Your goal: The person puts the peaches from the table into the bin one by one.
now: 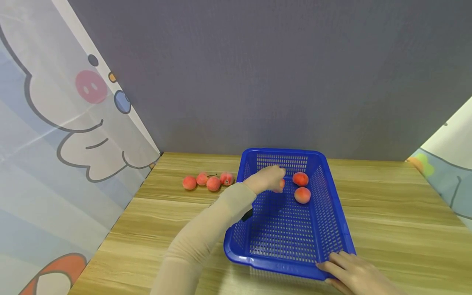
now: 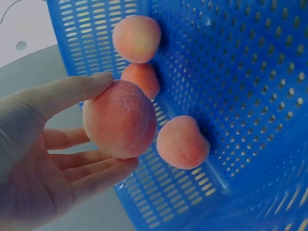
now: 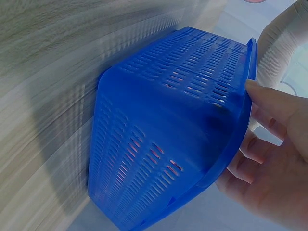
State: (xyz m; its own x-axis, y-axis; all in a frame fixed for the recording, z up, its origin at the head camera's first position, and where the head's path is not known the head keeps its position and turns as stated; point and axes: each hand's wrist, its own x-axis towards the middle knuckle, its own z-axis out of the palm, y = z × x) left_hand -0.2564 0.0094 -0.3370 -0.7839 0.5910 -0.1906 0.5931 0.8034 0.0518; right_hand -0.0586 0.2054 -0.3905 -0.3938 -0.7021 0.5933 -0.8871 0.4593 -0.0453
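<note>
My left hand [image 1: 271,179] reaches over the far part of a blue plastic basket [image 1: 245,259]. It holds a red peach [image 2: 120,120] between thumb and fingers, best seen in the left wrist view. Three other peaches lie inside the basket, among them an orange-red one [image 1: 300,179] and a paler one [image 1: 302,195] by the right wall. My right hand [image 1: 350,270] grips the basket's near right corner. In the right wrist view its thumb presses the outside of the rim [image 3: 245,113], with the fingers hooked over the other side.
Several peaches [image 1: 213,184] lie grouped on the wooden table [image 1: 162,205], left of the basket. A grey wall [image 1: 258,82] rises behind the table's back edge. Curtains with cartoon prints [image 1: 44,164] hang at both sides. Something dark [image 1: 247,214] shows below my left forearm.
</note>
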